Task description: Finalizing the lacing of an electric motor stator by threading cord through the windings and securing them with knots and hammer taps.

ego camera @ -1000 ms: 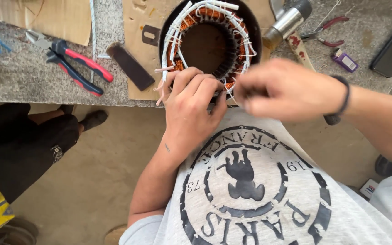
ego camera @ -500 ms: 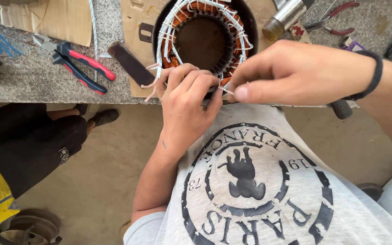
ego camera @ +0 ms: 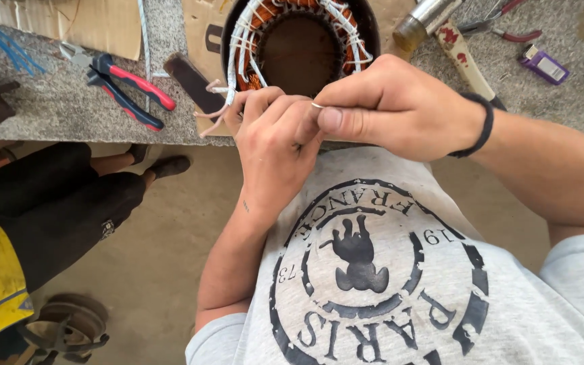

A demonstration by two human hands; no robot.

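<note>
A round motor stator [ego camera: 299, 40] with copper windings tied in white cord lies on cardboard at the bench's front edge. My left hand [ego camera: 275, 145] is curled at the stator's near rim, fingers closed around a thin white lead. My right hand [ego camera: 393, 105] meets it from the right, with thumb and forefinger pinching the same thin lead at my left knuckles. A black band circles my right wrist. Several sleeved lead ends [ego camera: 212, 118] stick out to the left of my left hand.
On the speckled stone bench [ego camera: 49, 108] lie red-and-blue pliers [ego camera: 126, 88], a dark flat strip [ego camera: 194, 81], blue wires [ego camera: 1, 40], a metal cylinder [ego camera: 427, 17], a purple lighter [ego camera: 542, 65] and red-handled cutters [ego camera: 508, 30]. Another person's dark-trousered legs [ego camera: 55, 209] stand at the left.
My view has dipped, so the bench sits higher in frame. My right hand has moved left and closed against my left hand, pinching the lead.
</note>
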